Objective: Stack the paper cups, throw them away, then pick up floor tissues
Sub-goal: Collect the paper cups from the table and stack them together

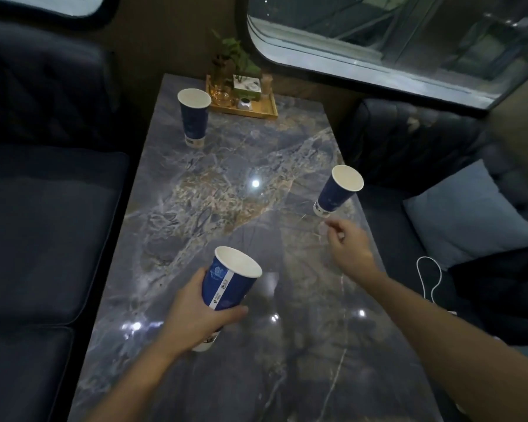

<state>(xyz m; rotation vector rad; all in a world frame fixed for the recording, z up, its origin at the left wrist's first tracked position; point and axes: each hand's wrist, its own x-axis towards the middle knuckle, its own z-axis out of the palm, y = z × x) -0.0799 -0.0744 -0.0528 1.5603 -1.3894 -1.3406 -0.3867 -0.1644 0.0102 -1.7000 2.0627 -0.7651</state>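
Gathering paper cups from a marble tabletop (214, 190).
Left hand (192, 312) grips one cup (226, 284); another (193, 117) stands far-left; right hand (348, 245), loosely curled and empty, nears the right-edge cup (337, 191), which a clumsy nudge could tip overboard.

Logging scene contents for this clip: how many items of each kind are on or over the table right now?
Blue paper cups: 3 (held by left hand, far left, right edge near right hand)
Wooden tray: 1
Potted plant in tray: 1
Total: 5; smaller tray items too unclear to count.
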